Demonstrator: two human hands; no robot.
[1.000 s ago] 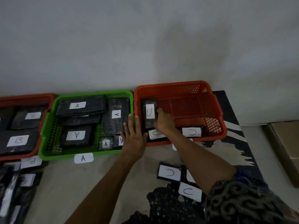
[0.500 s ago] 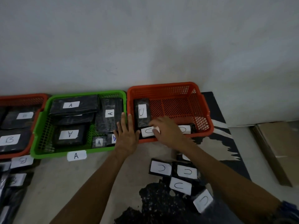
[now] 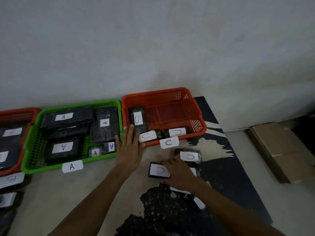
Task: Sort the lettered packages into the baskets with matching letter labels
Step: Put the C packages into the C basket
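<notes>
Your left hand [image 3: 130,150] lies flat, fingers spread, on the C basket [image 3: 196,106] rim, probably steadying it. Your right hand [image 3: 179,173] curls over the loose C packages [image 3: 159,170] on the floor just below, likely picking the next one.

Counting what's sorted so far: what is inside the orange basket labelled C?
The C basket holds three C packages: one along its left wall, two at its front. The front rim covers their lower parts.

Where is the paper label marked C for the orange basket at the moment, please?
In the head view, right of centre, the C label hangs on the near rim of the orange basket.
</notes>
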